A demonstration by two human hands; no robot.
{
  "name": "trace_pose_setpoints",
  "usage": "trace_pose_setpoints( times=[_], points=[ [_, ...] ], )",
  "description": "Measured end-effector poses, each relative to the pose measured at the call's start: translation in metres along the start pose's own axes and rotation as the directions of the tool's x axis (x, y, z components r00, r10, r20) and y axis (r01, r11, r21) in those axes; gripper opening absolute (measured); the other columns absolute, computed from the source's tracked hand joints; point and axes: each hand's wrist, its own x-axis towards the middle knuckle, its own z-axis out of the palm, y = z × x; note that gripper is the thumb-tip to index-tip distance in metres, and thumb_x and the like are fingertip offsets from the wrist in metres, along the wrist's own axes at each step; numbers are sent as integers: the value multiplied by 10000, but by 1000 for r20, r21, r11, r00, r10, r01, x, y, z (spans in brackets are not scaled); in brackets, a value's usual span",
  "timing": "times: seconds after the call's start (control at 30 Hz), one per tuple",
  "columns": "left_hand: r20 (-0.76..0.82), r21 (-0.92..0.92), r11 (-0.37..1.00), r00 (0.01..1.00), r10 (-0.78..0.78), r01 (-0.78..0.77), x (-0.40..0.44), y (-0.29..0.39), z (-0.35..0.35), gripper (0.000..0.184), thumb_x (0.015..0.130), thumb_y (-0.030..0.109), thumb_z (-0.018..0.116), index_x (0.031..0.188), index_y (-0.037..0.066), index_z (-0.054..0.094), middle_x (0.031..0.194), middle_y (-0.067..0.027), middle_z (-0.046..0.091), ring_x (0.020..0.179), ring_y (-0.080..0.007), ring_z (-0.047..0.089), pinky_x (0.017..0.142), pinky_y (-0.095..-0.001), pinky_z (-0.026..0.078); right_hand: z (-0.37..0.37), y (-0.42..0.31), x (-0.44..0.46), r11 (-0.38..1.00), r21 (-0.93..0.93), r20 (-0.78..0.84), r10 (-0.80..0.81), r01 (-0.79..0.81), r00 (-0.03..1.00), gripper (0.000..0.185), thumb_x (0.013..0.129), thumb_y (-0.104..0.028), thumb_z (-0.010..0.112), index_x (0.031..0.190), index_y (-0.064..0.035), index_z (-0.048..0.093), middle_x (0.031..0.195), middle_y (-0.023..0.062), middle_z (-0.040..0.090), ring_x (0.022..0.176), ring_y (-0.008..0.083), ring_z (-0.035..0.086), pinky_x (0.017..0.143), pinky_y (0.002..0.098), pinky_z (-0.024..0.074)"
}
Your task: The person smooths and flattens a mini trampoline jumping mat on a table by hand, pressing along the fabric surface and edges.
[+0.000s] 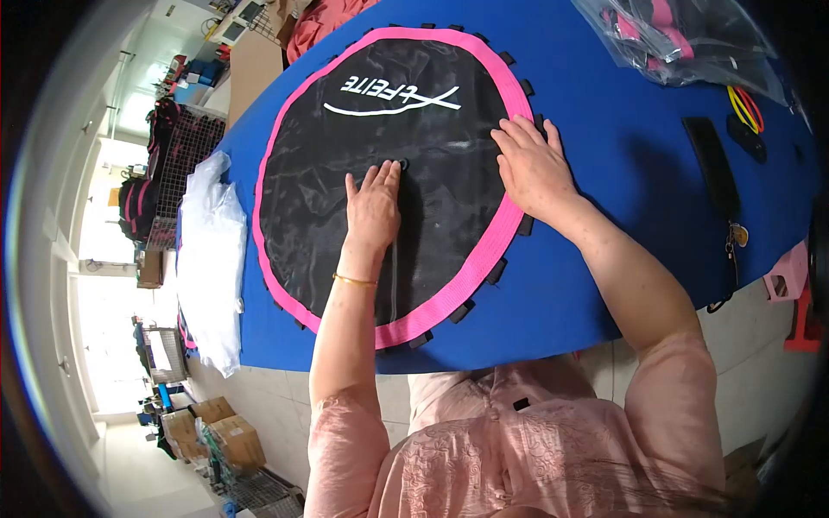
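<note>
A round black mesh mat (pixel 328 207) with a pink border and small black tabs around its rim lies flat on a blue-covered table (pixel 596 285). White lettering and a curved white mark show near its far side. My left hand (pixel 373 207) rests flat near the middle of the mat, fingers stretched out, beside a small dark ring (pixel 403 163). On the right part of the pink border, my right hand (pixel 537 168) lies with its fingers extended and slightly spread. Neither hand grips anything.
Clear plastic bags with black and pink items (pixel 682 39) lie at the far right. Nearby are yellow and red loops (pixel 744 110) and a black strap (pixel 712 164) with a metal clip. White plastic sheeting (pixel 211 259) covers the left edge. Cardboard boxes (pixel 229 436) stand on the floor.
</note>
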Motion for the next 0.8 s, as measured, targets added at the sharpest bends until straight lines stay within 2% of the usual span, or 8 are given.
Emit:
trace_pose_setpoints(
  times=[0.17,0.37,0.5,0.53,0.6,0.8],
  points=[
    [0,-69,997,1000,24,-24,-17,-5,-1,566,966,15,519,1528,82,520,1572,-94,553,1461,-320,500,1233,-627,295,5,3,0,1000,-8,-19,-14,14,1000,427,1051,-200,541,1441,-30,579,1535,155,538,1508,312,404,1259,582,235],
    [49,-79,996,998,36,-32,-111,11,-33,626,919,5,538,1543,39,498,1569,-132,543,1453,-349,500,1244,-629,270,-3,1,0,1000,1,9,-6,6,1000,425,1050,-206,542,1437,-36,583,1535,150,542,1508,308,405,1262,574,231],
    [120,-72,997,993,-4,12,-166,24,-41,631,942,5,492,1571,33,467,1592,-140,523,1481,-345,477,1263,-628,227,4,2,0,1000,6,-12,4,-4,1000,428,1048,-206,544,1442,-44,583,1538,143,544,1512,302,402,1265,573,232],
    [148,-71,995,988,-54,65,-172,25,-41,635,941,4,492,1574,36,465,1598,-135,518,1485,-341,474,1265,-627,222,2,0,1,1000,-4,-11,5,-5,1000,428,1046,-204,549,1442,-46,587,1538,140,545,1514,298,401,1268,575,232],
    [172,-70,989,978,-115,129,-177,26,-39,638,939,4,493,1576,39,463,1605,-130,513,1489,-337,471,1266,-627,218,5,1,0,1000,-11,-17,0,0,1000,426,1045,-201,551,1440,-46,589,1537,141,547,1515,299,401,1268,576,233],
    [56,-83,991,994,-98,102,-137,13,-26,700,873,-70,513,1563,40,480,1589,-132,527,1468,-352,486,1244,-629,269,10,8,0,999,-42,-46,-31,29,998,428,1045,-188,550,1444,-37,585,1541,149,546,1508,316,418,1258,595,249]
  ],
)
